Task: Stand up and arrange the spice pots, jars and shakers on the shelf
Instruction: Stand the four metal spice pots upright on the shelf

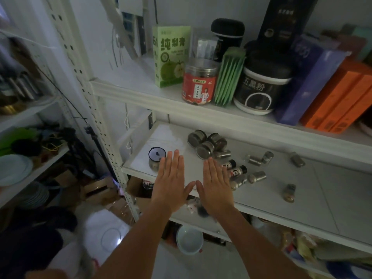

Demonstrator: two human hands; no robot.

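Three lidded jars (205, 142) toppled on shelf (302, 190); both hands flat, empty

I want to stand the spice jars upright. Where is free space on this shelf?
Free: the white shelf right of the fallen shakers, and the back-left corner behind the upright pot. Crowded: the middle, around the jar cluster, beside the right hand.

Upright pot (156, 160) left of toppled jars (206, 142)
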